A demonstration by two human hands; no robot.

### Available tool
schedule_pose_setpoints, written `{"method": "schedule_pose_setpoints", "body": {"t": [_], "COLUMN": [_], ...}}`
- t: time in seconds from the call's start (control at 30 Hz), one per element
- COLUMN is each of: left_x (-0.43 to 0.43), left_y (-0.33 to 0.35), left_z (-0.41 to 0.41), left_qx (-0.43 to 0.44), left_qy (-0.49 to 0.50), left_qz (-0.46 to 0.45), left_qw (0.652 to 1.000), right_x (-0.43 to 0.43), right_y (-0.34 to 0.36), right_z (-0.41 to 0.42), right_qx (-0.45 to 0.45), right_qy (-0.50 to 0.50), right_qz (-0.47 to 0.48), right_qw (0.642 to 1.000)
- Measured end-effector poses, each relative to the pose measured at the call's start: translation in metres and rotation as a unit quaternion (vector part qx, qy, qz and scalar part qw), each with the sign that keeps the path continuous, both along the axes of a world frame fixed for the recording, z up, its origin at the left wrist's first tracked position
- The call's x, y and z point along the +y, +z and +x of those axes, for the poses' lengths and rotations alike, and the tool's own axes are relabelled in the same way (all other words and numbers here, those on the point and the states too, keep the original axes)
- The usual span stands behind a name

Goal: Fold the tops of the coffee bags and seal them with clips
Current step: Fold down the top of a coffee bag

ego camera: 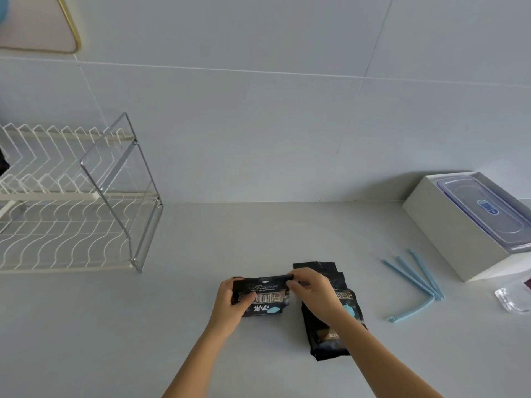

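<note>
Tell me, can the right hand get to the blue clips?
Probably yes. The clips lie on bare counter to the right of the right hand, nothing between. But that hand grips the bag and must let go first.

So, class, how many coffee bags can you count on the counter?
2: one coffee bag held in both hands, another lying under the right forearm; that one may hide more.

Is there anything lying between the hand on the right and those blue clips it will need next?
Nothing visible blocks the way. The right hand is at the fold of the held coffee bag, above a second coffee bag. Bare counter lies between that bag and the blue clips farther right.
</note>
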State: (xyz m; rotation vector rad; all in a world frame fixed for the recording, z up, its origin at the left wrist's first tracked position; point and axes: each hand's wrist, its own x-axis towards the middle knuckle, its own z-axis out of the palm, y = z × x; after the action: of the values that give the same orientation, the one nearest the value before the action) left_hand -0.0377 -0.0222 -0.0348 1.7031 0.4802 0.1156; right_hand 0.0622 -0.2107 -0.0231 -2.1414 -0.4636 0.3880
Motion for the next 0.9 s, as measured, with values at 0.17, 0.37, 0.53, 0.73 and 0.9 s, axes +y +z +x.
{"method": "schedule_pose_setpoints", "body": {"t": [0.17, 0.37, 0.53, 0.73, 0.9], "left_x": [0.002, 0.01, 0.011, -0.017, -0.017], "left_y": [-0.01, -0.02, -0.019, -0.018, -0.022], "left_z": [0.004, 0.007, 0.01, 0.008, 0.0], "left_qx": [0.012, 0.045, 0.085, 0.071, 0.061], "left_qy": [0.028, 0.035, -0.013, -0.024, 0.0], "left_qz": [-0.024, -0.066, -0.106, -0.075, -0.088], "left_qw": [0.999, 0.996, 0.991, 0.994, 0.994], "right_x": [-0.057, -0.154, -0.192, -0.172, -0.163], "right_y": [-0.011, -0.031, -0.051, -0.056, -0.051], "right_z": [0.022, 0.019, -0.003, -0.016, -0.019], "right_qx": [-0.048, 0.014, 0.041, -0.046, -0.039], "right_qy": [-0.201, -0.401, -0.334, -0.281, -0.321], "right_qz": [0.023, -0.215, -0.362, -0.278, -0.213], "right_qw": [0.978, 0.89, 0.869, 0.918, 0.922]}}
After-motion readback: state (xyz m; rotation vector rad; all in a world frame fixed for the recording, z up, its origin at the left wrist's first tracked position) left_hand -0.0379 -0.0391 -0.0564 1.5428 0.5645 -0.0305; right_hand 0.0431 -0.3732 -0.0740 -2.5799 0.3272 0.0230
